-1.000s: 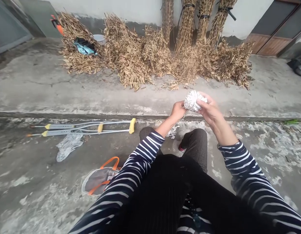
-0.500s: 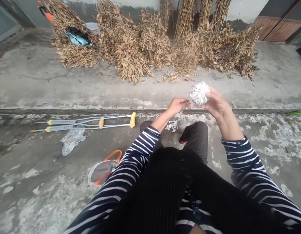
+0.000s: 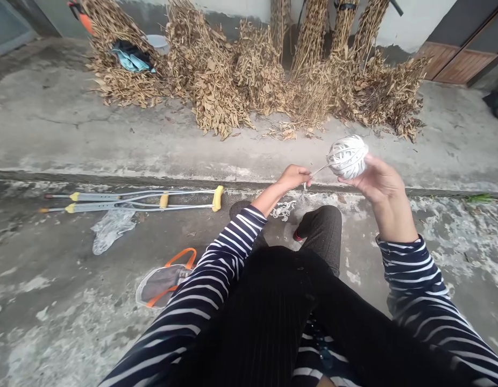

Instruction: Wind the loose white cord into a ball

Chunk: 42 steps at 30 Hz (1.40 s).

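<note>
A white ball of cord [image 3: 347, 156] rests in my right hand [image 3: 380, 180], whose fingers and thumb curve around its right and lower side. From the ball's left side a short stretch of cord [image 3: 320, 170] runs taut to my left hand [image 3: 294, 177]. The fingers of that hand are pinched on the cord, and a small bit hangs below the fingertips. Beneath, on the ground between my feet, lies a loose tangle of the same white cord [image 3: 283, 210].
Dry plant bundles [image 3: 233, 80] lean against the wall behind a low concrete step [image 3: 152, 145]. On the left lie crutches [image 3: 163, 201], a crumpled plastic bag [image 3: 112, 231] and a mesh bag with orange handles [image 3: 164, 285]. A blue-and-black cloth [image 3: 132, 58] lies on the plants.
My right hand has moved right with the ball, away from my left hand. The cord between the two hands is now longer and straight. The view has shifted slightly.
</note>
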### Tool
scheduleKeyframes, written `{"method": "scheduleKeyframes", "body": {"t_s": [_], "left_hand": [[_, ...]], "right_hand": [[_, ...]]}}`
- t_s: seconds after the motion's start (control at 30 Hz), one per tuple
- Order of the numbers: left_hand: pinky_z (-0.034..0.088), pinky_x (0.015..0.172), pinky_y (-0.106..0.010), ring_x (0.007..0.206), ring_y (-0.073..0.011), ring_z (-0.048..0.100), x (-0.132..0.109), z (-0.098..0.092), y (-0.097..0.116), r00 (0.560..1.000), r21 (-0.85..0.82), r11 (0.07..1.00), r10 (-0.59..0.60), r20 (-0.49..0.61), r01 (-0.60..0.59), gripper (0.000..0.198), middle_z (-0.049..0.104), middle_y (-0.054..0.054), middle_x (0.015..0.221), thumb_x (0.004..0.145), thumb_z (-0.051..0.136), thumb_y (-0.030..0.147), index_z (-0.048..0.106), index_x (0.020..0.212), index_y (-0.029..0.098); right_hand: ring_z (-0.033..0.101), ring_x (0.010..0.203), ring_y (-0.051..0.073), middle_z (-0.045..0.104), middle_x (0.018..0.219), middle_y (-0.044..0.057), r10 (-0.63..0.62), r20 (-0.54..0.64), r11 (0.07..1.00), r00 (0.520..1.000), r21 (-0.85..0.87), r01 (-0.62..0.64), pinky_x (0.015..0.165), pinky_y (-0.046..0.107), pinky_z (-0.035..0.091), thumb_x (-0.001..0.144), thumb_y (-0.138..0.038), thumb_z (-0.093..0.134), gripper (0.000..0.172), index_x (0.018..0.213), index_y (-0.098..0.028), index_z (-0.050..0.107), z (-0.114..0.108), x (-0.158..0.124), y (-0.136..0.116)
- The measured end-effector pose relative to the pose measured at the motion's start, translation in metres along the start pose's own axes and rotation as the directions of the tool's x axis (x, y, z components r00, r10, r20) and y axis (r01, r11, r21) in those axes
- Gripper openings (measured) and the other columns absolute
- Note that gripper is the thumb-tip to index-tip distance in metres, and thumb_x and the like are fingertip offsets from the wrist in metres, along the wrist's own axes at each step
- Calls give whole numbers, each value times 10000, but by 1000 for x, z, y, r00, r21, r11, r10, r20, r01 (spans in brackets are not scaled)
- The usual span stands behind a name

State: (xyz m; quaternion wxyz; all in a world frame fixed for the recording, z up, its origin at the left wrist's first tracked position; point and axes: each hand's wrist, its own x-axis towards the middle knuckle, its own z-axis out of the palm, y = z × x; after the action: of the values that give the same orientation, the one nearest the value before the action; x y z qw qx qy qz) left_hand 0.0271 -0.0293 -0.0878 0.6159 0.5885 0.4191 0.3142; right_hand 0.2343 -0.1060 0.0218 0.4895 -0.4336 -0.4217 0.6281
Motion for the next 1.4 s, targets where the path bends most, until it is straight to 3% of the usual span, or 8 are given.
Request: {"method": "scheduleKeyframes", "body": {"t_s": [0.23, 0.37, 0.47, 0.57, 0.67, 0.9, 1.13, 1.4], "left_hand": [[463, 945, -294, 803, -157, 642, 12, -6, -13, 976, 118, 992, -64, 209, 40, 139, 705, -26, 651, 705, 655, 154, 741, 595, 144], [493, 950, -321, 807, -181, 699, 13, -10, -33, 889, 98, 989, -140, 436, 108, 62, 739, -46, 685, 660, 747, 167, 768, 711, 138], [495, 1006, -363, 932, -213, 743, 1, -11, -47, 829, -83, 986, -78, 554, 148, 326, 804, -102, 897, 685, 858, 306, 783, 949, 130], [485, 1048, -384, 1036, -223, 741, -11, -7, -43, 895, -167, 983, 3, 445, 80, 532, 801, -132, 1068, 669, 928, 363, 758, 1120, 136], [475, 1089, -394, 1140, -233, 721, -16, 1, -16, 948, -241, 966, 156, 277, -89, 554, 782, -145, 1182, 734, 907, 375, 752, 1210, 139], [495, 1036, -350, 957, -216, 741, -11, 15, 41, 951, -288, 909, 310, -9, -300, 244, 793, -85, 832, 851, 824, 350, 784, 834, 109], [539, 975, -370, 866, -208, 758, -14, 11, 40, 958, -552, 824, 244, 148, -125, 324, 780, -88, 850, 830, 854, 419, 750, 925, 126], [547, 910, -388, 740, -198, 732, -16, 1, 30, 906, -559, 827, 198, 375, 50, 208, 703, -62, 676, 827, 782, 290, 670, 828, 114]], "right_hand": [[705, 1202, 369, 739, 1227, 78, -67, 20, 976, 998, -206, 69, 933, 590, 663, 661, -432, 908, 582, 1188, -284, 710, 27, -17, -25], [717, 1065, 312, 740, 1092, 39, -314, 35, 902, 949, -302, 309, 920, 492, 643, 501, -385, 1012, 570, 1010, -280, 778, 48, -28, -63], [697, 913, 232, 712, 997, 7, -392, 18, 855, 920, -363, 371, 836, 410, 619, 504, -323, 1015, 536, 991, -295, 796, 48, -29, -80], [675, 862, 232, 715, 1002, 12, -319, -16, 874, 948, -392, 287, 816, 445, 617, 517, -277, 981, 514, 988, -290, 776, 45, -24, -78], [691, 1003, 309, 735, 1096, 44, -255, -19, 880, 967, -418, 224, 882, 515, 627, 522, -282, 969, 526, 998, -274, 745, 47, -13, -65], [669, 1230, 358, 707, 1266, 69, -225, -29, 912, 974, -359, 200, 857, 462, 675, 510, -291, 960, 524, 963, -220, 705, 47, 8, -41], [705, 1171, 382, 740, 1202, 82, -92, 17, 969, 996, -230, 93, 864, 590, 675, 560, -383, 921, 650, 1159, -260, 698, 31, 8, -40], [697, 1163, 376, 731, 1289, 86, -91, 32, 982, 995, -162, 95, 796, 552, 671, 529, -444, 879, 698, 1183, -271, 707, 9, 5, -31]]}}
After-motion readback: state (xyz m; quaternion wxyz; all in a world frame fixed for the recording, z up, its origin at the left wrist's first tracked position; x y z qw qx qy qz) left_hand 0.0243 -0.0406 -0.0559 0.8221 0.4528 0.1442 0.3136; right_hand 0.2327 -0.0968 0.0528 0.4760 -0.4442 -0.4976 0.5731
